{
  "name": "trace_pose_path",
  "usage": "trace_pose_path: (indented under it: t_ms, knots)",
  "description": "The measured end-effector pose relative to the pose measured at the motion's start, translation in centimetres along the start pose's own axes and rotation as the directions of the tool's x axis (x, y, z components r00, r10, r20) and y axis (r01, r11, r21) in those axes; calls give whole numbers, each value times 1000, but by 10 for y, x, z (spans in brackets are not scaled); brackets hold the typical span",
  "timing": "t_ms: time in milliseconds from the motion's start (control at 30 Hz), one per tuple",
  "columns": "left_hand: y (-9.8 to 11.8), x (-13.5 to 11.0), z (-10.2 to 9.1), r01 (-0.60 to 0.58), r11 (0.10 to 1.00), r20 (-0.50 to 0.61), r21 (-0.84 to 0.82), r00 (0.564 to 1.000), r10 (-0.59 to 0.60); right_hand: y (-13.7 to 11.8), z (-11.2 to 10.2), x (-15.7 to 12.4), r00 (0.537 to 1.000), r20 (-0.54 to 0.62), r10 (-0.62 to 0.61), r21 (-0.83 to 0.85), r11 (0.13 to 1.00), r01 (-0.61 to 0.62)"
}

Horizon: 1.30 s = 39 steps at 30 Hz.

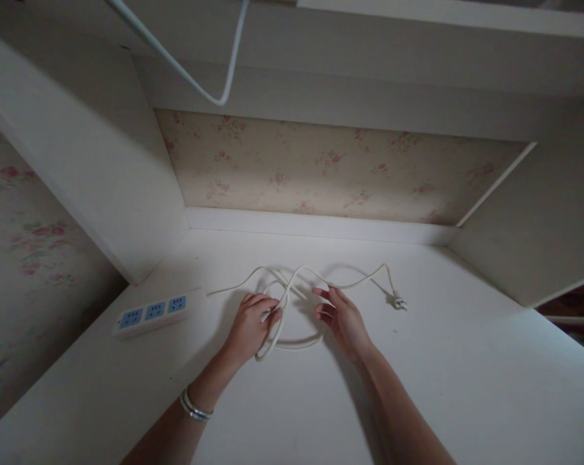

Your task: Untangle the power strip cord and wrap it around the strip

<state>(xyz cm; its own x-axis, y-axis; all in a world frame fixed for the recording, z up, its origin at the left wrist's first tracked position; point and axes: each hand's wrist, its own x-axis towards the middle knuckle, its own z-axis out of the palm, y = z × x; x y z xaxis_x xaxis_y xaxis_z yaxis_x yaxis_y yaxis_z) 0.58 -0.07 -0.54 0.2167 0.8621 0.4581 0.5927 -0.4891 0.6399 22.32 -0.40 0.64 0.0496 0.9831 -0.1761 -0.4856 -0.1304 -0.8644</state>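
Note:
A white power cable (292, 342) lies in loose loops on the white desk (466, 387). My left hand (250, 326) has its fingers curled round a strand on the left side of the loops. My right hand (342, 320) rests on the right side of the loops, its fingers bent round a strand. The cable runs left to a white power strip (151, 313) with blue sockets. Its plug (397, 301) lies on the desk to the right of my right hand.
White side panels close in the desk on the left and right. A floral-papered back wall (321, 168) stands behind it. Overhead, a white shelf carries a hanging white cord (214, 97).

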Motion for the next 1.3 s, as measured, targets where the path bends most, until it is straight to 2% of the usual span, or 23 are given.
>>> trace_pose_path:
  t_ms: [100,167,300,433,567,667,733,800,900,1033,1133,1300]
  knots:
    - [0,-1,2,-21,999,-4,31,1000,21,6,5,-2,995,61,77,-80,994,-72]
    - [2,-1,2,-45,998,22,50,999,44,10,10,-6,992,92,88,-147,986,-74]
    - [9,-3,1,-119,990,109,70,988,111,17,19,-13,985,164,46,-261,965,-2]
    - [12,-5,2,-134,990,145,33,981,128,26,23,-17,956,293,-1,-215,974,67]
    - [12,-4,3,-73,995,159,-70,984,83,27,23,-18,936,352,14,-188,981,56]
    - [11,-2,2,82,973,166,-217,985,-46,24,19,-16,937,347,37,-255,965,56]
    - [11,1,-1,221,914,164,-341,971,-173,23,17,-15,944,330,29,-292,954,73]
    - [11,3,-4,345,815,184,-466,938,-292,22,14,-12,954,301,0,-308,946,97]
    - [12,5,-7,451,658,231,-603,888,-398,20,14,-9,968,249,-20,-297,950,96]
    - [14,6,-10,457,473,242,-753,861,-447,15,15,-9,987,161,-14,-284,957,60]
    - [15,7,-11,456,351,280,-818,848,-450,10,15,-9,988,155,-25,-224,973,60]
    - [16,7,-12,471,296,327,-831,844,-426,7,14,-8,983,178,-45,-86,994,61]
